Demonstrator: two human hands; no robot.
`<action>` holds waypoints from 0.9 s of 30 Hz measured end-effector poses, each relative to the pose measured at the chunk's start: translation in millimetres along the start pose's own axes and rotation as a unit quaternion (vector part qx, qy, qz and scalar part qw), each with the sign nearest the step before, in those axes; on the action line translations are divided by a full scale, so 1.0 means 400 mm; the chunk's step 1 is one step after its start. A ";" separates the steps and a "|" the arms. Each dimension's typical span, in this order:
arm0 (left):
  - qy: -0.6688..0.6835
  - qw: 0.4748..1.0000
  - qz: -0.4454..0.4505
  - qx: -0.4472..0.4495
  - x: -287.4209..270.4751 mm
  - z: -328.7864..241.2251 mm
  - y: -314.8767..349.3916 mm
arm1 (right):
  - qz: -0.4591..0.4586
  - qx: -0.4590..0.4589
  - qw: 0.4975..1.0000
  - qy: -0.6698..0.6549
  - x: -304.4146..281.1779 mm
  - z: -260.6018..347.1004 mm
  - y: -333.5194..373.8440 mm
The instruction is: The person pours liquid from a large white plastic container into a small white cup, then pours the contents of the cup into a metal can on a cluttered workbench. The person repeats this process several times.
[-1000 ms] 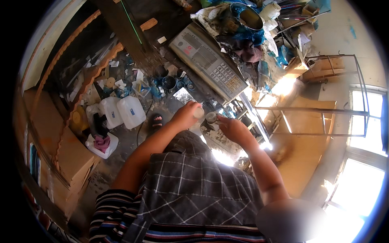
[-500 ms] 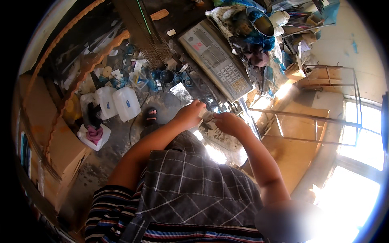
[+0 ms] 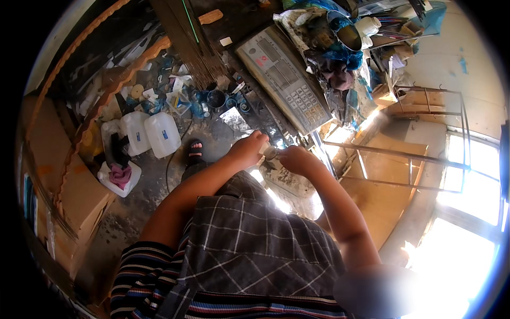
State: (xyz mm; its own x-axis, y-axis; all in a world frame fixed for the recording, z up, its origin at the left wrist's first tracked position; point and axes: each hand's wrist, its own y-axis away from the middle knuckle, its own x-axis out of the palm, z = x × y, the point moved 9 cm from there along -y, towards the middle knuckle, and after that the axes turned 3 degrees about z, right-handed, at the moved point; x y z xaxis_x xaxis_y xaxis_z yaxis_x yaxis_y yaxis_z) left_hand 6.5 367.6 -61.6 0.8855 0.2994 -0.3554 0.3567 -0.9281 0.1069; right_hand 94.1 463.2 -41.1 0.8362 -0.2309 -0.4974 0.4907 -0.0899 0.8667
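One small, round, greyish container (image 3: 271, 153), pinched by the right hand (image 3: 298, 160), lay leftward off its fingertips, long axis indiscernible, just beside a pale piece (image 3: 263, 148) gripped in the left hand (image 3: 248, 149), contact unclear, on the near side of a grey keypad scale (image 3: 283, 80).

The small piece (image 3: 264, 148) at the left hand (image 3: 248, 151) is pale cream; the round container (image 3: 272, 153) at the right hand (image 3: 298, 161) seems greyish, though too small to be sure. Below both hands, the apron (image 3: 260, 244) is dark grey with white checks, the shirt (image 3: 146, 266) black with red, blue and white stripes. Left of the left hand, a jug (image 3: 162, 137) is milky white, a cloth (image 3: 120, 176) mauve. Above the right hand, the scale (image 3: 282, 80) is grey.
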 end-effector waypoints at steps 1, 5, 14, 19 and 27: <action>-0.002 1.000 0.001 -0.003 0.001 0.001 -0.001 | 0.002 0.012 1.000 -0.014 -0.005 -0.002 0.003; -0.003 1.000 0.001 -0.013 -0.006 0.003 -0.002 | 0.020 0.071 0.995 -0.073 -0.078 0.033 0.053; -0.003 1.000 -0.002 -0.007 0.002 0.007 -0.010 | 0.021 0.044 0.999 -0.015 -0.016 -0.004 0.003; -0.002 1.000 -0.006 -0.012 0.001 0.012 -0.011 | 0.017 0.052 0.998 -0.024 -0.039 0.009 0.017; 0.000 1.000 -0.004 -0.017 0.010 0.016 -0.010 | 0.007 0.015 1.000 -0.012 -0.023 0.013 0.011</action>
State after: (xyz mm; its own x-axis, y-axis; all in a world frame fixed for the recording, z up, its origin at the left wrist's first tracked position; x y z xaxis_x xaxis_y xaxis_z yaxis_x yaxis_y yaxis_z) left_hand 6.8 371.2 -69.4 0.8827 0.3064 -0.3563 0.3734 -0.9176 0.1360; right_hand 87.5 460.0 -32.7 0.8370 -0.2550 -0.4842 0.4711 -0.1145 0.8746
